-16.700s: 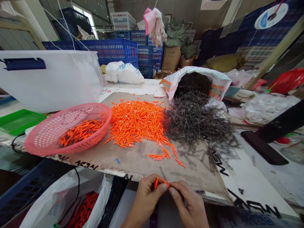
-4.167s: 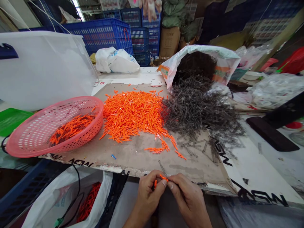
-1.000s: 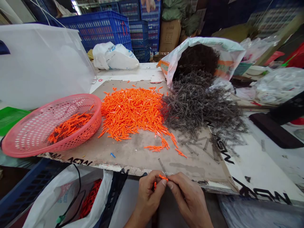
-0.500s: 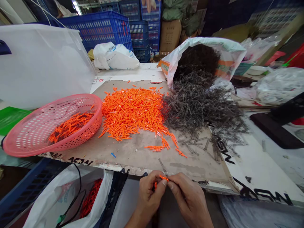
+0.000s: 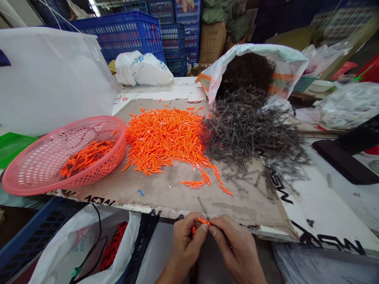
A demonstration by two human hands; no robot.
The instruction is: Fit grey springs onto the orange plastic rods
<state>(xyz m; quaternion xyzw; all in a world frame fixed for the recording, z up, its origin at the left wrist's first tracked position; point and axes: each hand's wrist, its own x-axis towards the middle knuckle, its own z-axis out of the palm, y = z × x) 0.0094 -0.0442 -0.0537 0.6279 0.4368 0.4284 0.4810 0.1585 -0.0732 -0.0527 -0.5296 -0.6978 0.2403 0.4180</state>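
My left hand (image 5: pixel 189 240) is closed in a pinch on a small orange plastic piece (image 5: pixel 203 221). A second bit of orange shows between its curled fingers. Just right of it, my right hand (image 5: pixel 232 240) is closed too, its fingertips meeting the piece's end. A thin dark coil spring (image 5: pixel 203 207) sticks up from the right fingertips; its lower end is hidden there. Beyond the hands lie a heap of orange pieces (image 5: pixel 166 138) and, to the right, a tangled heap of dark springs (image 5: pixel 245 130).
A pink perforated basket (image 5: pixel 32 165) holding orange pieces stands at the left, before a white plastic bin (image 5: pixel 53 79). A white sack (image 5: pixel 293 65) spills springs at the back. Below the table edge sits an open white bag (image 5: pixel 56 252) with red pieces. Another person's hand (image 5: pixel 186 4) shows at the top.
Both hands keep the same pinch and place, with the orange piece and spring between them. The view has shifted very slightly.
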